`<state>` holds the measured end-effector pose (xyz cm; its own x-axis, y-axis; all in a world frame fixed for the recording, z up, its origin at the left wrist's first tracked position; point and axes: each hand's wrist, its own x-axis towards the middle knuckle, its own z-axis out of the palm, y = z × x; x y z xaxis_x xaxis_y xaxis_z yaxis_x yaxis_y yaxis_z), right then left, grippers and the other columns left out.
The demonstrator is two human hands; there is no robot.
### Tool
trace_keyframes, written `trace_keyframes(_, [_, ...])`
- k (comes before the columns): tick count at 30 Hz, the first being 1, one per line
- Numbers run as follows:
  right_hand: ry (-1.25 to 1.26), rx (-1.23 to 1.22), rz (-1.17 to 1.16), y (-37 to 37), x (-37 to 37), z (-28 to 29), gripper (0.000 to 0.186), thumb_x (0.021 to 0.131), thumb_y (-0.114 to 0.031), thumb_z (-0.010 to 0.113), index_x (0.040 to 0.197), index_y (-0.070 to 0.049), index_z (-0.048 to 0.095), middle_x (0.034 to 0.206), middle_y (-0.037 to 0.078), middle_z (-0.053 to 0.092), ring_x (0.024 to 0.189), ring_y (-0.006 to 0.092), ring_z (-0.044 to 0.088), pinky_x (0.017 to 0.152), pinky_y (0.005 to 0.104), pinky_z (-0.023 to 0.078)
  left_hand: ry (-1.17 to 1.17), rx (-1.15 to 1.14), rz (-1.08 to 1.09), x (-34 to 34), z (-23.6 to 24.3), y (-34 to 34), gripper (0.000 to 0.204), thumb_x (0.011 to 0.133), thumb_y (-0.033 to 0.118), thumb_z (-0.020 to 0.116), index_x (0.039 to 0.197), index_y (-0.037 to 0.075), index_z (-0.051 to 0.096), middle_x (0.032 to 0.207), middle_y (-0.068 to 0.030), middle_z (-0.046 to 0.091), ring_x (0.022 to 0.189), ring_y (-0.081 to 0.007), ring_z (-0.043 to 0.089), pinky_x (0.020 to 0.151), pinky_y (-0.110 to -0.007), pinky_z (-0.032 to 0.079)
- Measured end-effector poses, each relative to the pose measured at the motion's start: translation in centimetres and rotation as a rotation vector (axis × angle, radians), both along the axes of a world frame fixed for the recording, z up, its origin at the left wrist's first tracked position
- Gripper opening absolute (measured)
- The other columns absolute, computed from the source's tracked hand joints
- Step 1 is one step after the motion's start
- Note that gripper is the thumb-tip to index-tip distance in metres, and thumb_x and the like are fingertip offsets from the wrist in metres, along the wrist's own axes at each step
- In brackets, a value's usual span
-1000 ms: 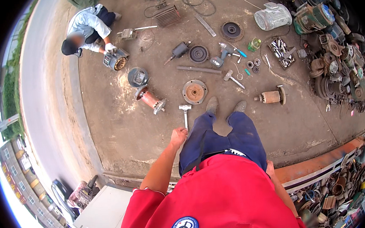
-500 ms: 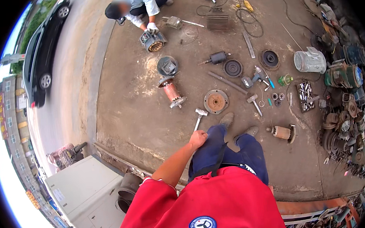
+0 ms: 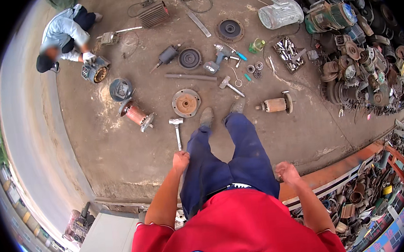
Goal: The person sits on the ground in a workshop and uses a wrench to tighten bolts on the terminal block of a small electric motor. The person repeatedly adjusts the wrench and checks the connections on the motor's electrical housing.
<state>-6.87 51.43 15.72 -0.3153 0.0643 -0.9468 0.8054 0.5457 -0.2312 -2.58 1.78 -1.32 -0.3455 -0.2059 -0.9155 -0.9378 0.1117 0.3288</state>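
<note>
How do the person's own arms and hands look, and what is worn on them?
The left hand and right hand are ungloved, and the forearms are bare. The red sleeves are short; the left one has thin pale edging.

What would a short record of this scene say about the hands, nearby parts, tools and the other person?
Left hand: closed around the handle end of a hammer
Right hand: loosely curled, nothing visible in it
Nearby parts: rusty round flange, reddish rotor, brown rotor
Other tools: second hammer, cordless power tool
Other person: crouching, white-gloved hand at a motor housing
</note>
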Motion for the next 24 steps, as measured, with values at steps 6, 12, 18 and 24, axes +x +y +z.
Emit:
trace_keyframes(6, [0.044, 0.099, 0.108, -1.8, -5.3, -7.4, 0.028, 0.096, -0.014, 0.058, 0.119, -0.001, 0.067, 0.104, 0.016, 0.076, 0.098, 0.027, 0.072, 0.088, 0.0376, 0.056, 0.168, -0.133, -0.391, -5.6, -4.9, 5.4, 0.027, 0.091, 0.022, 0.061, 0.1, 0.001, 0.075, 0.086, -0.0142, 0.073, 0.078, -0.0269, 0.07, 0.071, -0.038, 0.054])
trace_keyframes(12, [0.253, 0.162, 0.464, -3.9, -7.9, -17.0, 0.03, 0.091, -0.018, 0.065, 0.119, -0.007, 0.068, 0.116, 0.011, 0.07, 0.117, 0.0349, 0.062, 0.1, 0.0431, 0.051, 0.356, -0.216, -0.955, -18.3, -14.0, 13.9, 0.017, 0.092, 0.02, 0.059, 0.094, 0.01, 0.073, 0.102, -0.0137, 0.071, 0.104, -0.0335, 0.066, 0.092, -0.044, 0.053])
trace_keyframes(18, [0.452, 0.206, 0.529, -4.5, -8.1, -23.0, 0.036, 0.079, -0.017, 0.072, 0.114, -0.009, 0.067, 0.135, 0.012, 0.055, 0.133, 0.0358, 0.047, 0.107, 0.0535, 0.039, 0.57, -0.305, -1.562, -34.4, -30.0, 20.3, 0.023, 0.088, 0.016, 0.058, 0.101, 0.008, 0.076, 0.112, -0.0064, 0.069, 0.117, -0.0265, 0.059, 0.099, -0.042, 0.047])
trace_keyframes(24, [0.439, 0.156, 0.441, -3.8, -10.2, -24.9, 0.036, 0.073, -0.015, 0.071, 0.107, -0.009, 0.067, 0.134, 0.011, 0.055, 0.13, 0.0387, 0.047, 0.104, 0.0574, 0.037, 0.603, -0.449, -1.997, -47.9, -46.2, 19.8, 0.031, 0.094, 0.017, 0.053, 0.113, 0.007, 0.075, 0.131, -0.0097, 0.066, 0.141, -0.0285, 0.046, 0.119, -0.046, 0.032])
